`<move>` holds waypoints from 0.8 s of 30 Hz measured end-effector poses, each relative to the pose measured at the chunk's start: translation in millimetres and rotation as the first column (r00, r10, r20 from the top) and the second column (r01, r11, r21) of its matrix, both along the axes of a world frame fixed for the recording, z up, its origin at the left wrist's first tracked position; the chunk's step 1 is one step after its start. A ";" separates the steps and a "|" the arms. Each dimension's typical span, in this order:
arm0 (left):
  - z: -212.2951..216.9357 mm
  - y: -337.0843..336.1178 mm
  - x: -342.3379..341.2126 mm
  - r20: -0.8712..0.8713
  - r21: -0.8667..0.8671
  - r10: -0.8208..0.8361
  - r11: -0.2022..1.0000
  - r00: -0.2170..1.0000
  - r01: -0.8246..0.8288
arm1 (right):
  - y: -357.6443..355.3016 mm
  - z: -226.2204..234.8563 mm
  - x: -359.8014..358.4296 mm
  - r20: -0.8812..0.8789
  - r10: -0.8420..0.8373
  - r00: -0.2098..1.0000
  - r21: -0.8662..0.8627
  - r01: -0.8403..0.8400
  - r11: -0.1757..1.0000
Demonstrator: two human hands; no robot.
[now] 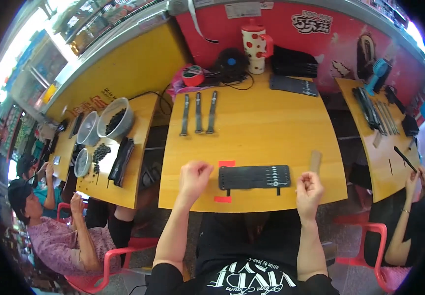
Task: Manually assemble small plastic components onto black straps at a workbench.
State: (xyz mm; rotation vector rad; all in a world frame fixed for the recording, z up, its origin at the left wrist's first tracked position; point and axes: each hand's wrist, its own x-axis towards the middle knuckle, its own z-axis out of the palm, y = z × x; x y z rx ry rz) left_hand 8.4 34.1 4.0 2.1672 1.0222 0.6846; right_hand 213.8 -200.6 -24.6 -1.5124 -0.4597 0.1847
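In front of me on the wooden table lies a dark flat rectangular panel (242, 178) with several lines and pale marks on its right part. Two short dark tabs stick out from its near edge. My left hand (193, 179), fingers curled together, is just left of the panel and apart from it; anything inside the fingers is hidden. To the panel's right, my right hand (310, 191) is closed on the lower end of a flat tan strip (316, 161), which points away from me. Red tape pieces (227, 163) mark the table by the panel's left end.
Three dark straps (198, 113) lie at the table's far left. At the back are a spotted tumbler (255, 51), a dark folded stack (293, 61) and a dark flat piece (293, 85). Co-workers sit at side tables; the left one bears plastic tubs (124, 104) with small black pieces.
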 end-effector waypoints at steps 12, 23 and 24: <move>1.4 108.1 116.8 -0.500 0.706 0.303 0.685 0.811 0.180 | 3.8 2.8 -5.4 0.170 0.035 0.985 -0.147 -0.010 0.989; 5.4 94.1 143.1 -0.399 0.362 0.139 0.932 0.906 0.017 | 6.3 9.5 -3.7 0.247 0.044 0.968 -0.156 -0.005 0.988; 8.3 95.2 141.9 -0.329 0.362 0.128 0.932 0.936 -0.001 | 6.7 8.5 -3.8 0.218 0.055 0.974 -0.150 -0.022 0.988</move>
